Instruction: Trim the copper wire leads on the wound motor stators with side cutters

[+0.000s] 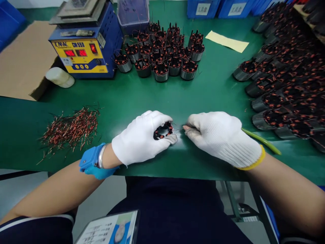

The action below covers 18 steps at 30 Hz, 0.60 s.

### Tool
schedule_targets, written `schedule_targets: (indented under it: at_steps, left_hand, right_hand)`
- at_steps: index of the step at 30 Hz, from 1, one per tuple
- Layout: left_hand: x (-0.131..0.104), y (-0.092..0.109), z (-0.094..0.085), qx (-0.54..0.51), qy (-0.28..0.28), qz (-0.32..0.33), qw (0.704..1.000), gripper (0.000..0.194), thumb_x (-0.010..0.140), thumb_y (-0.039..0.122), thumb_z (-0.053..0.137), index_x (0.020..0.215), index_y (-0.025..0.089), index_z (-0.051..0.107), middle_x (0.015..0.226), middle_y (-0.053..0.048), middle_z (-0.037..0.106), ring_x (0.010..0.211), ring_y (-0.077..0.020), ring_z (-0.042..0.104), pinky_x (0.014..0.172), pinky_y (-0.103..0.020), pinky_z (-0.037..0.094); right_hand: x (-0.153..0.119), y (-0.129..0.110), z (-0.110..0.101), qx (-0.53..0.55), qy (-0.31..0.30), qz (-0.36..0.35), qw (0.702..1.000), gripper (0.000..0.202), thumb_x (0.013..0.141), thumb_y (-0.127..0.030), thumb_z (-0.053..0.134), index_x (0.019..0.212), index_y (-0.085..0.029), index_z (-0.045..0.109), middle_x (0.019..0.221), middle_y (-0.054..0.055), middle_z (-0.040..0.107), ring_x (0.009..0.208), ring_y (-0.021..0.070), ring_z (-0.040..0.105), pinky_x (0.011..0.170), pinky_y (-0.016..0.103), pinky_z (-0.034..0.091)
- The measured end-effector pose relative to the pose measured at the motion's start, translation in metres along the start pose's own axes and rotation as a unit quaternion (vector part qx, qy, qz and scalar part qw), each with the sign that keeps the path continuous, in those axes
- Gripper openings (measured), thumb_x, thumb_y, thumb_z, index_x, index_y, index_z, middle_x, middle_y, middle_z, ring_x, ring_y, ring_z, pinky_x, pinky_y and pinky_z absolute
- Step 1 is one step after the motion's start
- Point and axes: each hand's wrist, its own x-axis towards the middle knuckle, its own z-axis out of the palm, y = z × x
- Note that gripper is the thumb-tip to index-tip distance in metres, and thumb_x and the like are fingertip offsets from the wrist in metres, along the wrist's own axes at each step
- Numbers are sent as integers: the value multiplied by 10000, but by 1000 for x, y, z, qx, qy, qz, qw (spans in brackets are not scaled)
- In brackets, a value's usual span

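My left hand point(146, 139), in a white glove, wraps round a motor stator point(156, 134) with a dark core and copper windings. The stator's open end faces up and to the right, and the glove hides most of its side. Just to the right, my right hand point(213, 137) is closed in a pinch, in a white knit glove with a yellow cuff. Thin dark wire shows between the stator and these fingertips; its far end is hidden in the pinch. A green handle point(264, 142) sticks out from behind my right hand, low over the table.
Stators point(161, 71) stand grouped at the back, and many more point(269, 118) fill the right side. Copper wire clippings point(73, 128) lie in a pile at left. A blue-and-yellow unit point(83, 56), a white container point(60, 77), cardboard point(22, 64) and blue bins point(203, 8) stand farther back.
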Motion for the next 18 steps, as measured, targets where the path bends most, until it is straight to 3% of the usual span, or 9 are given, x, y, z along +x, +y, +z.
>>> schedule_targets:
  at_steps: [6,10,13,18]
  left_hand:
    - [-1,-1,6,35,-10,51,998,349,848,353,504,1098,116,560,1033,-120,603,900,-250,520,802,-418,469]
    - [1,-5,12,37,4,59,998,338,846,377,502,1055,119,561,999,-125,601,865,-244,511,790,-417,470]
    - [1,-8,13,43,4,71,997,334,852,376,506,1049,112,559,1011,-136,599,859,-243,513,780,-414,470]
    - [1,-9,11,48,-3,83,995,330,887,403,486,1043,120,552,993,-133,598,865,-237,522,779,-401,468]
  right_hand:
    - [1,-1,1,-30,35,13,999,319,889,-418,413,813,-242,668,684,47,648,623,208,582,515,306,186]
    - [4,5,2,103,37,56,992,410,838,-543,510,1118,-273,641,898,28,693,712,201,613,556,278,307]
    - [6,8,0,214,-13,29,976,568,788,-596,576,1275,-305,551,965,5,690,739,181,617,588,260,351]
    - [8,4,2,239,-75,-97,963,255,899,-406,485,932,-220,657,841,-1,670,697,136,563,564,246,296]
